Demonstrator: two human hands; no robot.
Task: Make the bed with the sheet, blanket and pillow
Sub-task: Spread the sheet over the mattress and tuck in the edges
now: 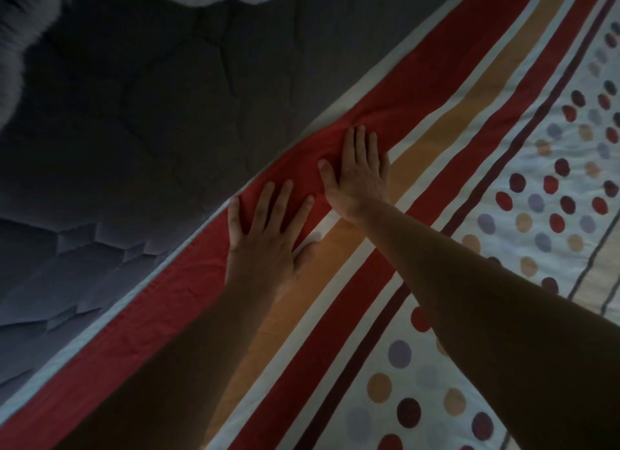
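Nearest the camera, two bare forearms reach in from the bottom edge and from the lower right, both lying over the blanket (pixel 446 114), which fills the right and lower part of the view. Under the arms its white field carries round dots in red, maroon, lilac and tan, and the cloth there looks lightly puckered.

Further along, the pattern turns to long stripes running diagonally from lower left to upper right: a thin maroon line, red, white, orange, white, then a wide red band with a pale border at the very edge.

The left hand (pixel 265 245) lies palm down on that wide red band. Its grip is apart, with fingers straight and spread, the little finger reaching the pale border and the thumb out over the white and orange stripes. Just beyond it, the right hand (pixel 359 171) also presses flat on the red band, with its grip likewise apart, fingers straight and close together. Neither hand clasps any cloth. The red band bunches into a soft ridge around the right fingertips.

Past the blanket's edge lies a dark grey cloth (pixel 151 114), creased (sheet or mattress cover, I cannot tell). Farthest off, in the upper left corner, sits something furry with a pale fringe (pixel 30 20).
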